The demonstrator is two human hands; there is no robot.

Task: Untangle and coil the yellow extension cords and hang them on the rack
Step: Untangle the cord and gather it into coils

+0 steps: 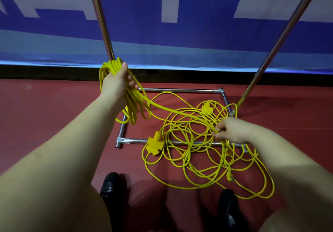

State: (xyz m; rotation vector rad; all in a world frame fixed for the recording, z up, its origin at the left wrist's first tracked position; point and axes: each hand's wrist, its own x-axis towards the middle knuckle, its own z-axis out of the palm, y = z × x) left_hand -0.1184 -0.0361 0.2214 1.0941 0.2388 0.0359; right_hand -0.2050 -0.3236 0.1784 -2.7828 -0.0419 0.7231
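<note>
My left hand [117, 82] grips a coil of yellow cord [132, 108] with several loops hanging below it, held up over the rack's left side. One strand [173, 111] runs from the coil across to my right hand [228, 131], which pinches it above the heap. A tangled pile of yellow cord [191, 161] lies on the red floor inside and in front of the rack's base. Two yellow socket blocks show in the pile, one near [154, 143] and one farther back [207, 108]. A plug [230, 176] lies at the pile's right.
The chrome rack has a rectangular base frame [180, 90] on the floor and two uprights, left [100, 20] and right [281, 38], rising out of view. A blue and white banner [180, 33] hangs behind. My black shoes [110, 186] stand at the pile's near edge.
</note>
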